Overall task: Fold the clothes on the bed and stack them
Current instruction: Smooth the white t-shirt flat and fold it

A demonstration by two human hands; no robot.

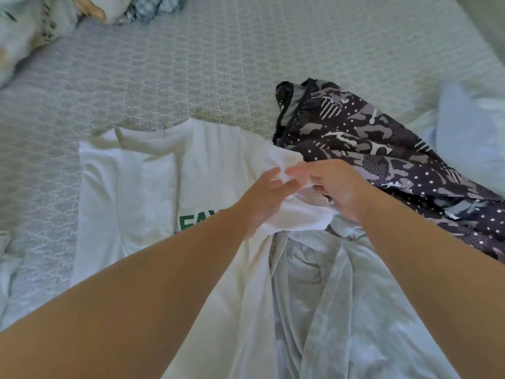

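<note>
From the head camera, we are looking down along both bare forearms at the bed [218,64], whose patterned grey-green cover is filling the upper half of the view. A white T-shirt [196,165] with green lettering is lying spread on the cover in front of us, its left side already turned inward in a flat fold and its neck pointing away from us. Our left hand [266,198] is resting on the shirt's right part, its fingers curling into a bunched fold of the white cloth. Our right hand [336,184] is meeting it there, thumb and fingertips pinching the same raised bunch, so both hands are gripping the shirt close together, nearly touching.

Just to the right of the shirt, a dark camouflage garment [382,149] with white dots and stripes is lying crumpled, its edge touching the shirt's shoulder. A pale grey garment [328,283] is lying rumpled below our hands, partly under the shirt's hem. At the far left corner a leaf-printed pillow [32,26] is sitting, with a checked cloth [153,8] beside it. A light blue fabric [470,138] is showing at the right edge.
</note>
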